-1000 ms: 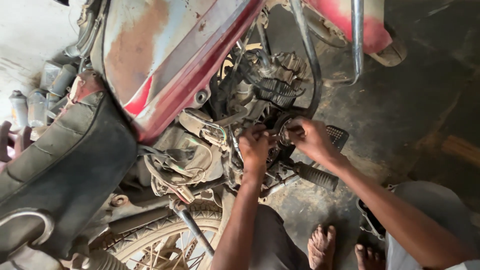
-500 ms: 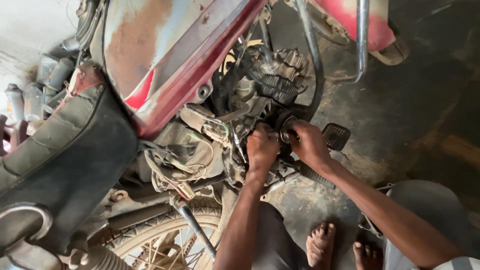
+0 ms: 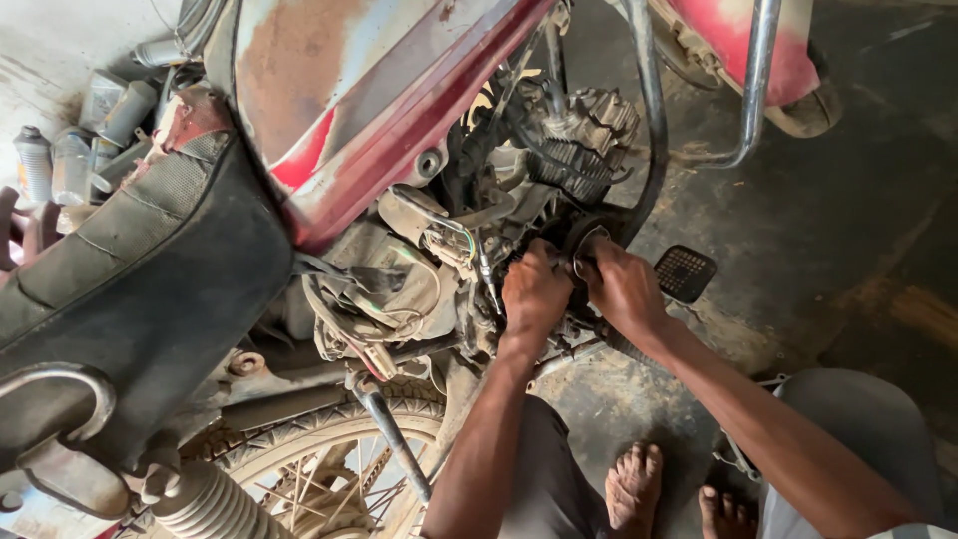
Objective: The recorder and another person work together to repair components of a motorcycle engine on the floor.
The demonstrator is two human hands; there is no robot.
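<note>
Two hands are at work on a motorcycle engine [image 3: 559, 170], centre of the frame, seen from the head camera. The left hand [image 3: 534, 291] is curled against the engine side just below the finned cylinder; whether it grips a part cannot be told. The right hand [image 3: 624, 289] sits just beside it, fingers closed around a small round metal part [image 3: 587, 248] on the engine case. The hands are close together, nearly touching.

A red, rust-patched tank [image 3: 339, 90] fills the upper centre. A black seat [image 3: 120, 269] runs across the left of the frame. Loose wiring [image 3: 374, 299] hangs between seat and engine. A black footpeg pad [image 3: 685, 271] lies right of the right hand, near it. A chrome guard bar [image 3: 753, 85] stands at upper right. The rear wheel [image 3: 319, 469] and a shock spring [image 3: 205, 504] occupy the lower left. Several grey bottles [image 3: 60, 160] stand at the far left edge. Two bare feet [image 3: 639, 484] rest on the dark concrete floor [image 3: 858, 230] at lower centre.
</note>
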